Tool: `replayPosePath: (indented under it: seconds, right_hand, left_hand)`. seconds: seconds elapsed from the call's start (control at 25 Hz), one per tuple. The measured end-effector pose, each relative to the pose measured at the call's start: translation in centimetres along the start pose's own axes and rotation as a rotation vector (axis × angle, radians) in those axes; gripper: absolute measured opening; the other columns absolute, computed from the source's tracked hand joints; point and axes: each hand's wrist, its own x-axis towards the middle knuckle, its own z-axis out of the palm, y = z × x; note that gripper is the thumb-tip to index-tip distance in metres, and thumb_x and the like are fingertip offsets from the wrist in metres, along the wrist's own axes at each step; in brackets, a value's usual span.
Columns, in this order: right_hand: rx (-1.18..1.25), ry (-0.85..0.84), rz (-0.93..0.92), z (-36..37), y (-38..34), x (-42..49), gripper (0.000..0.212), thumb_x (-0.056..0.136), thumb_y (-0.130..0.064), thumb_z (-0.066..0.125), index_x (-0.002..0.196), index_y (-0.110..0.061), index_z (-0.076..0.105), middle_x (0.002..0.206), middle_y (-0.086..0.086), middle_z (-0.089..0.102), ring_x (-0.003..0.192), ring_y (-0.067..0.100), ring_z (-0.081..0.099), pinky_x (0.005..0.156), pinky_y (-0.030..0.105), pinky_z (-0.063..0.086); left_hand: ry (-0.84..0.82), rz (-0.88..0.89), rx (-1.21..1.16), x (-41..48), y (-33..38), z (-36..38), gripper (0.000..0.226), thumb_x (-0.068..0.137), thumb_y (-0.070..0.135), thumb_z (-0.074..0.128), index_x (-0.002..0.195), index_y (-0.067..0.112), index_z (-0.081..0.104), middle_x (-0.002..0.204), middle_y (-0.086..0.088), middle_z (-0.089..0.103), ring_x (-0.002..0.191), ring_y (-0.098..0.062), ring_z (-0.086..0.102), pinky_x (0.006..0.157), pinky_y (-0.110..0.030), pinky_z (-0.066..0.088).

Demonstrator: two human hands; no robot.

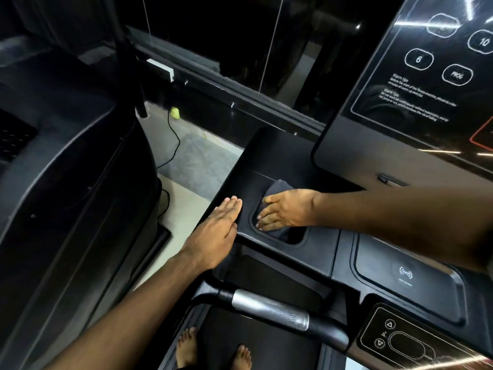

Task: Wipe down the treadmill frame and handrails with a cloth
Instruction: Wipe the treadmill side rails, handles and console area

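Note:
A dark grey cloth [277,188] lies in the cup-holder recess [296,237] on the left side of the black treadmill console [266,161]. My right hand [286,211] presses flat on the cloth, fingers pointing left, and covers most of it. My left hand [217,232] rests flat on the console's left edge, fingers together, holding nothing. A handrail [270,308] with a silver grip sensor crosses below the console. The glossy display panel [416,84] stands at the upper right.
Another black machine [66,161] stands close on the left, with a strip of pale floor [186,161] and a black cable [173,140] between. My bare feet [213,348] stand on the belt. A wireless charging pad [405,273] and control buttons [392,335] lie to the right.

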Motion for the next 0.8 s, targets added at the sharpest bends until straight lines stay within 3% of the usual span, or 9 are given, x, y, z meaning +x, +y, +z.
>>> replayPosePath:
  seconds: [0.12, 0.24, 0.32, 0.44, 0.56, 0.64, 0.68, 0.76, 0.8]
  right_hand:
    - [0.362, -0.124, 0.260, -0.9, -0.6, 0.7, 0.053, 0.109, -0.023, 0.031, 0.160, -0.015, 0.019, 0.168, 0.003, 0.017, 0.155, 0.020, 0.014, 0.123, 0.038, 0.002]
    - [0.709, -0.287, 0.528, -4.3, -1.5, 1.2, 0.039, 0.106, -0.028, 0.040, 0.142, -0.021, 0.052, 0.150, 0.000, 0.049, 0.140, 0.024, 0.041, 0.117, 0.038, 0.025]
    - [0.852, -0.439, 0.527, -6.4, -0.9, 0.6, 0.036, 0.104, -0.025, 0.045, 0.138, -0.016, 0.056, 0.143, 0.004, 0.056, 0.134, 0.028, 0.049, 0.109, 0.039, 0.036]
    - [1.153, -0.477, 0.498, -9.0, 0.9, -1.4, 0.038, 0.102, -0.021, 0.053, 0.138, -0.009, 0.056, 0.143, 0.010, 0.054, 0.133, 0.030, 0.050, 0.097, 0.033, 0.046]
    - [1.805, -0.285, 0.688, -9.8, 1.6, -3.6, 0.018, 0.103, -0.013, 0.050, 0.111, -0.010, 0.066, 0.101, 0.008, 0.060, 0.090, 0.024, 0.059, 0.061, 0.020, 0.038]
    - [1.996, -0.155, 0.751, -9.8, 1.1, -4.8, 0.017, 0.100, -0.007, 0.050, 0.088, -0.010, 0.061, 0.072, -0.001, 0.045, 0.060, 0.012, 0.041, 0.053, 0.020, 0.030]
    - [2.112, -0.083, 0.793, -9.3, 0.5, -4.8, 0.014, 0.095, 0.001, 0.049, 0.090, -0.005, 0.060, 0.063, 0.000, 0.041, 0.052, 0.010, 0.037, 0.046, 0.021, 0.031]
    - [2.581, 0.325, 1.083, -9.4, -1.3, -4.1, 0.026, 0.085, 0.012, 0.040, 0.096, -0.004, 0.057, 0.053, 0.006, 0.045, 0.040, 0.016, 0.044, 0.038, 0.014, 0.032]
    - [2.735, 0.643, 1.341, -9.7, -2.1, -3.6, 0.031, 0.083, 0.010, 0.039, 0.101, -0.008, 0.057, 0.061, 0.008, 0.056, 0.050, 0.022, 0.059, 0.042, 0.019, 0.045]
  left_hand:
    - [0.000, 0.008, 0.030, 0.7, 0.5, 0.3, 0.054, 0.104, 0.018, 0.032, 0.155, 0.016, 0.014, 0.163, 0.004, 0.010, 0.148, -0.004, 0.002, 0.117, -0.016, -0.004]
    - [-0.005, 0.006, 0.058, 0.8, 0.7, 0.4, 0.055, 0.104, 0.020, 0.031, 0.156, 0.016, 0.011, 0.163, 0.003, 0.006, 0.148, -0.004, -0.001, 0.116, -0.016, -0.005]
    - [-0.023, 0.008, 0.071, 0.7, 0.7, 0.3, 0.056, 0.104, 0.019, 0.030, 0.156, 0.016, 0.009, 0.163, 0.003, 0.004, 0.148, -0.004, -0.003, 0.115, -0.017, -0.006]
    - [-0.043, 0.014, 0.091, 0.4, 0.6, 0.4, 0.057, 0.103, 0.016, 0.031, 0.156, 0.016, 0.009, 0.164, 0.002, 0.002, 0.149, -0.006, -0.004, 0.115, -0.017, -0.007]
    - [-0.053, 0.011, 0.079, 0.5, 0.6, 0.3, 0.058, 0.103, 0.014, 0.032, 0.156, 0.016, 0.010, 0.164, 0.002, 0.002, 0.149, -0.005, -0.004, 0.115, -0.017, -0.007]
    - [-0.052, -0.006, 0.046, 0.5, 0.8, 0.1, 0.057, 0.103, 0.013, 0.032, 0.156, 0.017, 0.010, 0.163, 0.004, 0.003, 0.148, -0.003, -0.003, 0.114, -0.015, -0.006]
    - [-0.049, -0.015, 0.027, 0.5, 0.8, 0.0, 0.057, 0.103, 0.013, 0.032, 0.156, 0.017, 0.011, 0.163, 0.005, 0.004, 0.148, -0.003, -0.002, 0.113, -0.014, -0.006]
    - [-0.043, -0.023, 0.003, 0.4, 0.8, 0.0, 0.057, 0.103, 0.012, 0.032, 0.156, 0.017, 0.013, 0.163, 0.005, 0.007, 0.148, -0.002, 0.000, 0.113, -0.013, -0.005]
    - [-0.043, -0.021, -0.005, 0.4, 0.8, 0.1, 0.056, 0.103, 0.012, 0.033, 0.156, 0.017, 0.014, 0.163, 0.004, 0.008, 0.148, -0.002, 0.001, 0.113, -0.014, -0.005]
